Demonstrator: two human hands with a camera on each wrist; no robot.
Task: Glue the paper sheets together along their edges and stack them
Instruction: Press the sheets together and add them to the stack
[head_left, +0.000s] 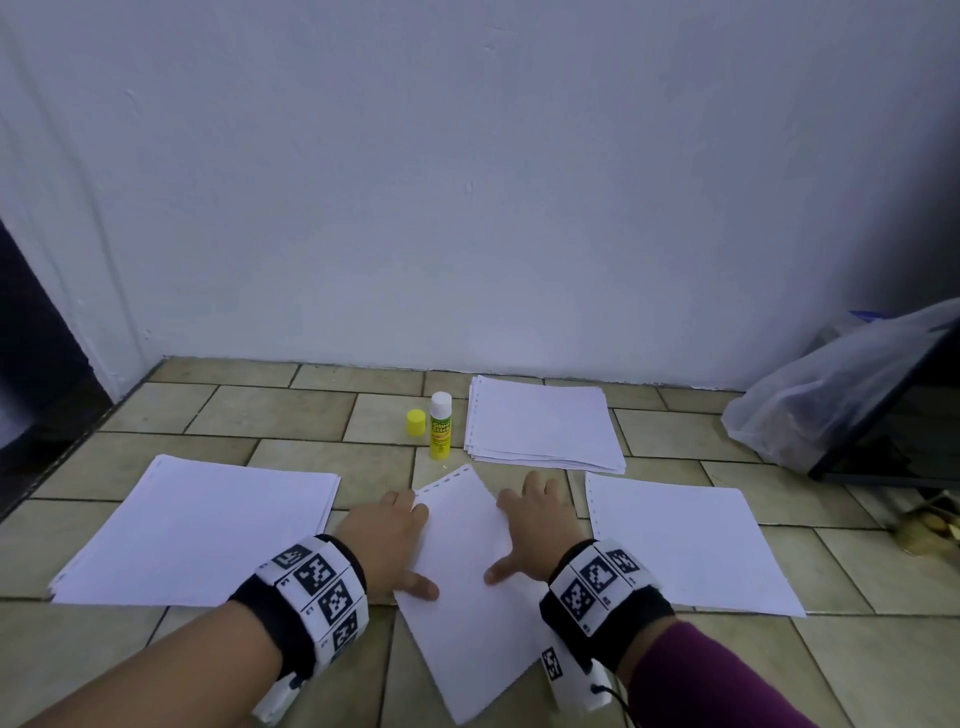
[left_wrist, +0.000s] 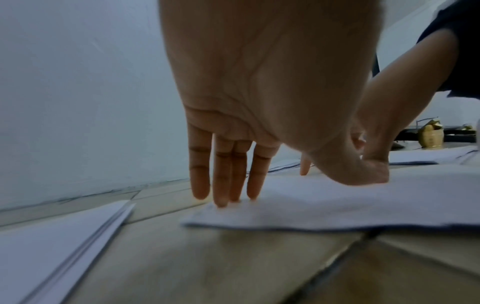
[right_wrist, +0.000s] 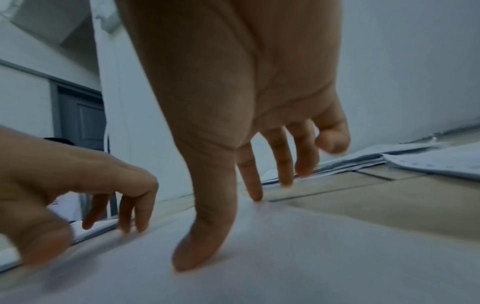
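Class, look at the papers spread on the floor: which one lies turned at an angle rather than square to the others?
The middle sheet, under both hands: left hand, right hand. Its punched edge slants, while the three other piles lie roughly square.

— Left hand (head_left: 387, 540)? Spread flat, palm down, fingers (left_wrist: 221, 174) straight, thumb angled right.
— Right hand (head_left: 532, 530)? Also flat, fingers splayed toward far side, thumb (right_wrist: 202, 236) pointing left, fingertips pressing down.
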